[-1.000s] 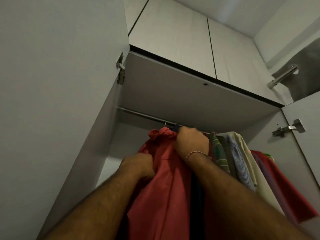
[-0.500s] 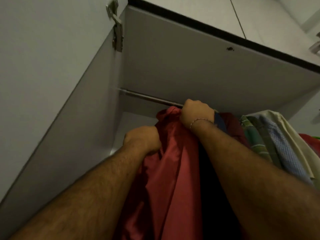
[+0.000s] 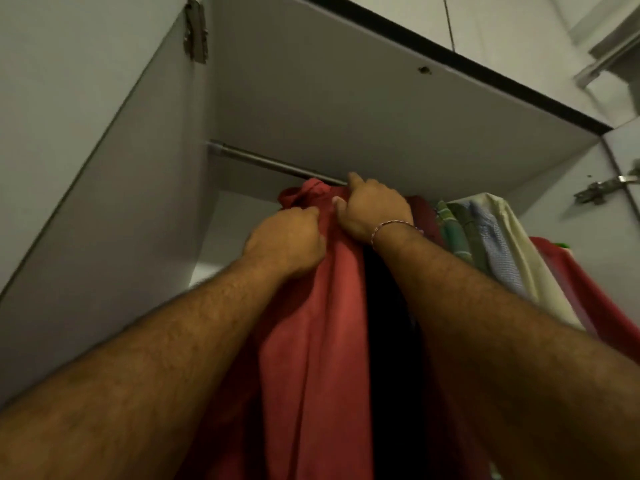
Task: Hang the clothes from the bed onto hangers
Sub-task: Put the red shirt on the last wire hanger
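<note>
Red shirt [image 3: 322,306] hangs at the closet rail [image 3: 263,163], left hand [image 3: 287,244] grip bunching fabric near its collar, right hand [image 3: 375,211] grip pinching the collar top, other hung shirts [image 3: 485,237] at 3 o'clock

Door hinge [image 3: 195,32]; perhaps a handle [image 3: 602,60].

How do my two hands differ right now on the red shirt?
The left hand sits lower, fingers curled into the red shirt fabric; the right hand is higher, at the shirt's top beside the rail, one finger pointing up toward it. The right wrist carries a bracelet; the left wrist is bare. Both hands grip the same shirt.
</note>
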